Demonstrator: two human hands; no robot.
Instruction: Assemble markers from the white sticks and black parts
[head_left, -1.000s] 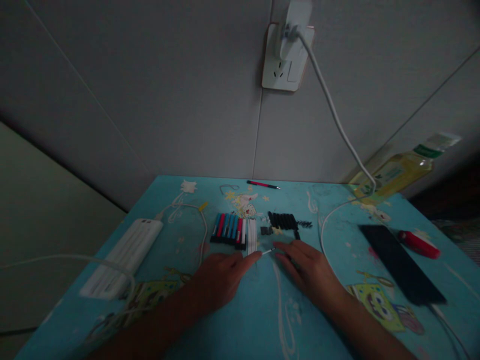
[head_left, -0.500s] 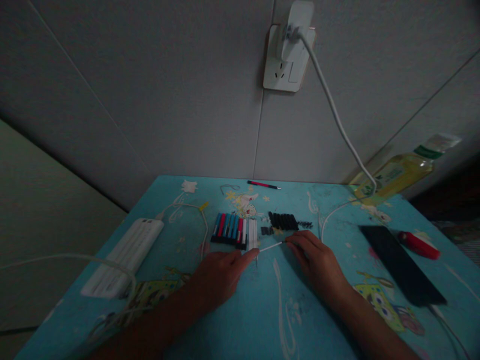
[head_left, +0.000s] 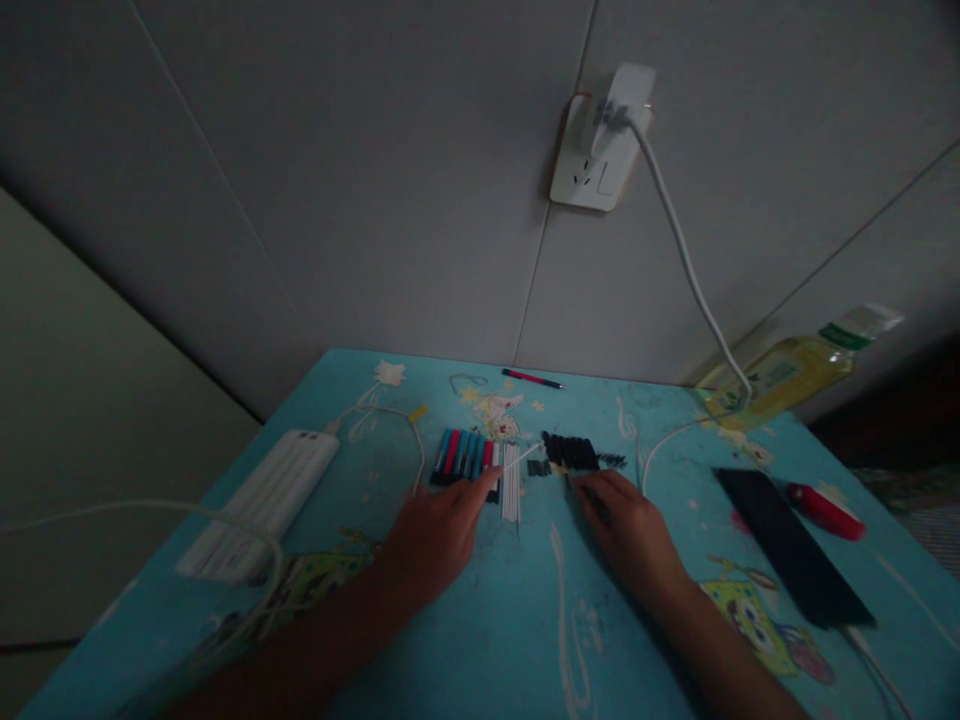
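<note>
Down at the near edge, two bare forearms are stretched out over the blue cartoon-printed tabletop (head_left: 480,640). The left hand (head_left: 435,530) is laid palm down, fingers loosely together, with the forefinger pushed forward so its tip is set against the near ends of the coloured pen pieces (head_left: 465,455) and just beside the white sticks (head_left: 511,478). A thin white stick (head_left: 525,458) is seen slanting up from that fingertip toward the black pieces; whether it is pinched or merely touched cannot be told in this dim light. The right hand (head_left: 626,525) is rested flat a little apart, fingers drawn together and pointed at the row of black caps (head_left: 570,452), just short of them. Off to the left a white power strip (head_left: 262,500) is laid with its cord looped forward; to the right a black phone (head_left: 791,545) and a red lighter (head_left: 825,510) are set side by side. Farther back a red pen (head_left: 531,379) is placed near the wall, and a yellow bottle (head_left: 787,372) is leaned in the corner. Above, a white charger (head_left: 619,105) is plugged into the wall socket (head_left: 581,175), its cable run down to the table.
</note>
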